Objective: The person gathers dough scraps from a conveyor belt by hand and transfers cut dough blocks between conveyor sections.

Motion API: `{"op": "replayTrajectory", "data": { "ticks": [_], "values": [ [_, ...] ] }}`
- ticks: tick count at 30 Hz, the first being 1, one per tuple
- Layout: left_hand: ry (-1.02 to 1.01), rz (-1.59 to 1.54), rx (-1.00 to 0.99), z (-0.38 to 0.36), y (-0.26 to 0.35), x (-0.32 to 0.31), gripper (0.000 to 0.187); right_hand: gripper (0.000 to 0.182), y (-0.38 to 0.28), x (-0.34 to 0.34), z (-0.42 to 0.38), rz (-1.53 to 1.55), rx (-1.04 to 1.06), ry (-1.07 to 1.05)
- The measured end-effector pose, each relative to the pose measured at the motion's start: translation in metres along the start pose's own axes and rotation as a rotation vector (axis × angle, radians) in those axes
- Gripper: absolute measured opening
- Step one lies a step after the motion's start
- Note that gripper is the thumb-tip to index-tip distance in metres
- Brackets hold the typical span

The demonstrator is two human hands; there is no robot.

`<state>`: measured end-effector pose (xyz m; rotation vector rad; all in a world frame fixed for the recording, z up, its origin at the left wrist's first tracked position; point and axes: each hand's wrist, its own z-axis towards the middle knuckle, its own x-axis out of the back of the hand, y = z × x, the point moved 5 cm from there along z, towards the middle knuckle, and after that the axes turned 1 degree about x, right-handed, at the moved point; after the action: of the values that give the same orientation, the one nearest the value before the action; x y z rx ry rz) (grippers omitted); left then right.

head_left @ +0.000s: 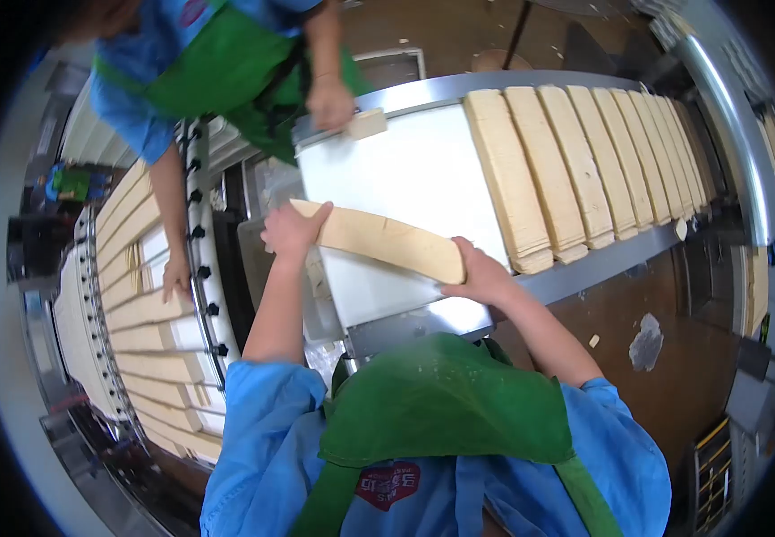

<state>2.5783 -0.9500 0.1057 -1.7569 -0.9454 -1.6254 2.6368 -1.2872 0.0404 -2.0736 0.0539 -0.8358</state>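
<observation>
Over the belt (396, 161), a long slab (387, 240) aslant, left hand (294, 233) down to right hand (481, 276), an end pinched per grip.

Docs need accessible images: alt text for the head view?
Left hand and right hand hold a long pale slab by its ends above a white belt, beside similar slabs; a co-worker in a green apron stands upper left.

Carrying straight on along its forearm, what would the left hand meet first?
Probably the co-worker's bare hand by the grey metal rail; how high the left hand sits is unclear.
</observation>
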Motion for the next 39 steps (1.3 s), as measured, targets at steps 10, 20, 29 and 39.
{"op": "replayTrajectory", "data": {
  "ticks": [10,20,29,39],
  "values": [
    [0.163,-0.899,0.128,-0.085,-0.150,-0.023,0.071,0.082,-0.071,-0.034,0.012,-0.187,0.214,0.079],
    [0.717,-0.714,0.459,-0.208,-0.473,0.087,0.038,0.056,-0.253,-0.223,-0.033,0.314,0.663,-0.334],
    [0.749,-1.003,0.972,-0.429,-0.769,0.003,0.034,0.033,-0.389,-0.425,-0.150,-0.033,0.709,-0.975],
    [0.567,-0.607,0.594,-0.401,-0.846,-0.003,0.029,0.040,-0.382,-0.589,-0.218,0.118,0.392,-1.549]
  ]
}}
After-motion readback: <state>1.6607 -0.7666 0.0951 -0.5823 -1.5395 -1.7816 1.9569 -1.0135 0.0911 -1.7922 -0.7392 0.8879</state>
